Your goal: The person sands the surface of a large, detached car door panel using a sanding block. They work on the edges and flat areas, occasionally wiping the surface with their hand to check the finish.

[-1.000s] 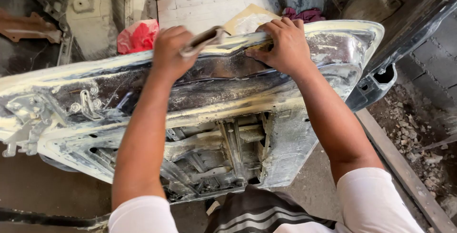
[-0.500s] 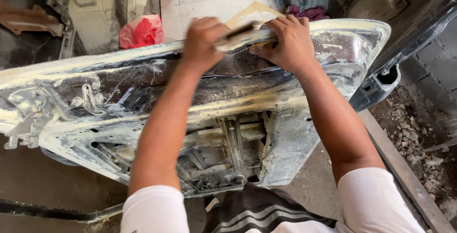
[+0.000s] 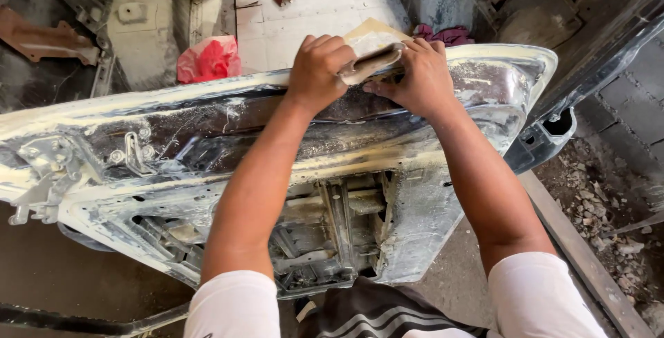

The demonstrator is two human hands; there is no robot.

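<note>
Where the frame begins on the left, a rusty metal bracket (image 3: 41,37) is seen lying on the dark floor, and the hinge end of a stripped car door (image 3: 138,151) is set across the view, its bare metal streaked with pale filler. Just beyond the door's upper edge, a red plastic bag (image 3: 207,59) is seen on a pale slab (image 3: 311,6). Towards the middle, the left hand (image 3: 319,68) is curled into a fist around one end of a flat sanding block (image 3: 370,63), which is pressed along the top edge of the door. A sheet of tan sandpaper (image 3: 370,34) is seen behind the block, sticking up past the door's edge. Just beside it, the right hand (image 3: 415,79) is laid on the other end of the block, fingers bent over it and thumb tucked beneath. Further right, a purple rag (image 3: 449,34) is seen, and loose rubble (image 3: 609,207) is scattered on the ground beside a dark panel (image 3: 622,41).
</note>
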